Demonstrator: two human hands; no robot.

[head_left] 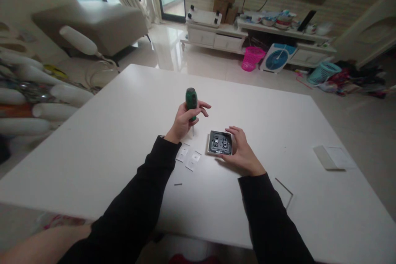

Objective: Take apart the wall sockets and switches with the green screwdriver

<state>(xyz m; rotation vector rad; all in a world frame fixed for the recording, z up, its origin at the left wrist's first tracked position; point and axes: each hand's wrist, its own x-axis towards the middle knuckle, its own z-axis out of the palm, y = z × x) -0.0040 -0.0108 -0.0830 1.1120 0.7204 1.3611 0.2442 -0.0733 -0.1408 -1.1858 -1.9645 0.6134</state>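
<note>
1. Currently, the left hand [185, 121] is gripping a green-handled screwdriver [191, 98], its thumb and some fingers clamping on the handle while others are stretching loosely away to the right.
2. The screwdriver is standing nearly upright in that grip, its thin shaft pointing down toward the counter [148, 90]; whether the tip is touching the surface, I cannot tell.
3. Just to the right, the right hand [240, 150] is holding a square dark unit [220, 142] with pale sides, its fingers closing on the far edge and its thumb pressing at the near edge.
4. This unit is sitting near the middle of the counter, its dark face turning upward and showing two bright fittings side by side, with a row of small pale marks running along the near edge.
5. Two small white plates [193, 161] are lying beside each other between the forearms, left of the unit and nearer the person.
6. Nearer still, a single screw [178, 184] is resting on its side.
7. Beside the right sleeve [269, 202], a thin square-cornered frame [284, 186] is lying partly hidden.
8. Farther right, a pale flat piece [325, 158] is resting near the counter's edge.
</note>
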